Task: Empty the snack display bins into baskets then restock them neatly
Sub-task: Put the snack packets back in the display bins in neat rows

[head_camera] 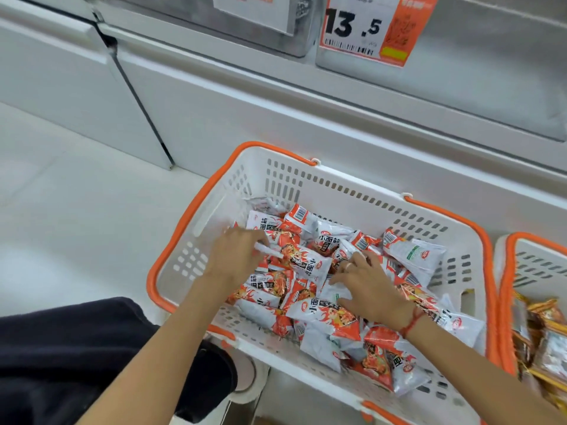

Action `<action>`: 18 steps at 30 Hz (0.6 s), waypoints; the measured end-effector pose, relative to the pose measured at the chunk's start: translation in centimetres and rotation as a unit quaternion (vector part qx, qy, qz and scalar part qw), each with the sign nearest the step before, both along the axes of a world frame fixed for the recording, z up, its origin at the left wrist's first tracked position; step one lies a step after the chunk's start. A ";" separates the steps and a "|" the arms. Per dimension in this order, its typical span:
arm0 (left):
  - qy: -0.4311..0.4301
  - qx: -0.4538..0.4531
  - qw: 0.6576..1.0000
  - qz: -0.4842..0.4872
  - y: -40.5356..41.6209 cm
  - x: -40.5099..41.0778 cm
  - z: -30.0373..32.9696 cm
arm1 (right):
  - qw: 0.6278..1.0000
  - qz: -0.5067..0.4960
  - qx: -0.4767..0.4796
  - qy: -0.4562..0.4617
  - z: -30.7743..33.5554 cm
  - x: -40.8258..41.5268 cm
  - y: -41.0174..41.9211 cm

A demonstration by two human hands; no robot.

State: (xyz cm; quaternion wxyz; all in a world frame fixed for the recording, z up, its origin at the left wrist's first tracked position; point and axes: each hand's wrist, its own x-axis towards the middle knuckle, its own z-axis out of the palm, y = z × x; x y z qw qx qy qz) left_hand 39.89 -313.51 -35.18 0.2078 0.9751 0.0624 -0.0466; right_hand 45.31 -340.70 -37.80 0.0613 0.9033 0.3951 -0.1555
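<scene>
Now both hands reach into the white basket point(276, 170): left hand point(236, 256) pinches a snack packet point(299, 259), right hand point(368, 283) (fingers spread) presses on the packets.

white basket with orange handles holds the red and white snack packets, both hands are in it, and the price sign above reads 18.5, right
Not quite. In the head view the price sign reads 13.5, not 18.5. The rest holds: the white basket with orange handles holds the red and white snack packets, and the left hand and right hand are both in it.
</scene>
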 end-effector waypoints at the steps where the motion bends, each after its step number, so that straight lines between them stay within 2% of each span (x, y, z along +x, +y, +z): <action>1: 0.145 -0.068 0.986 -0.055 -0.2 -0.4 -0.3 | 1.000 -0.004 -0.008 0.010 0.2 0.2 0.3; 2: 0.273 -0.160 0.943 -0.105 -0.4 -0.6 -0.7 | 1.000 -0.011 -0.012 0.016 0.5 0.5 0.5; 3: 0.346 -0.227 0.901 -0.133 -0.3 -0.7 -0.9 | 1.000 -0.014 -0.002 0.013 0.7 0.9 0.8; 4: 0.344 -0.252 0.895 -0.131 -0.2 -0.8 -0.8 | 1.000 -0.015 0.022 0.000 1.0 1.2 1.2; 5: 0.275 -0.233 0.928 -0.091 0.1 -0.7 -0.7 | 0.998 -0.021 0.059 -0.014 1.3 1.5 1.7; 6: 0.142 -0.178 0.974 -0.016 0.4 -0.4 -0.5 | 0.995 -0.027 0.098 -0.019 1.5 1.8 2.4; 7: -0.028 -0.105 0.991 0.071 0.9 0.1 0.4 | 0.990 -0.024 0.137 -0.014 1.7 2.1 3.4; 8: -0.178 -0.033 0.973 0.141 1.6 0.6 1.6 | 0.985 -0.012 0.170 -0.011 1.8 2.5 4.9; 9: -0.272 0.033 0.945 0.177 2.5 1.2 2.6 | 0.981 0.005 0.192 -0.010 1.8 2.9 6.8; 10: -0.288 0.072 0.936 0.190 3.5 1.8 3.0 | 0.978 0.023 0.205 -0.017 1.6 3.5 8.8; 12: -0.169 0.083 0.959 0.213 5.2 2.9 3.0 | 0.976 0.032 0.212 -0.027 0.4 4.9 13.0; 14: -0.039 0.069 0.967 0.242 5.4 3.1 1.9 | 0.978 -0.033 0.206 0.017 -1.1 6.2 16.2; 15: -0.024 0.072 0.964 0.256 5.1 2.9 1.3 | 0.974 -0.079 0.209 0.048 -1.9 6.8 17.3; 18: -0.092 0.086 0.955 0.270 4.5 2.8 0.6 | 0.943 -0.188 0.214 0.174 -4.0 8.2 19.2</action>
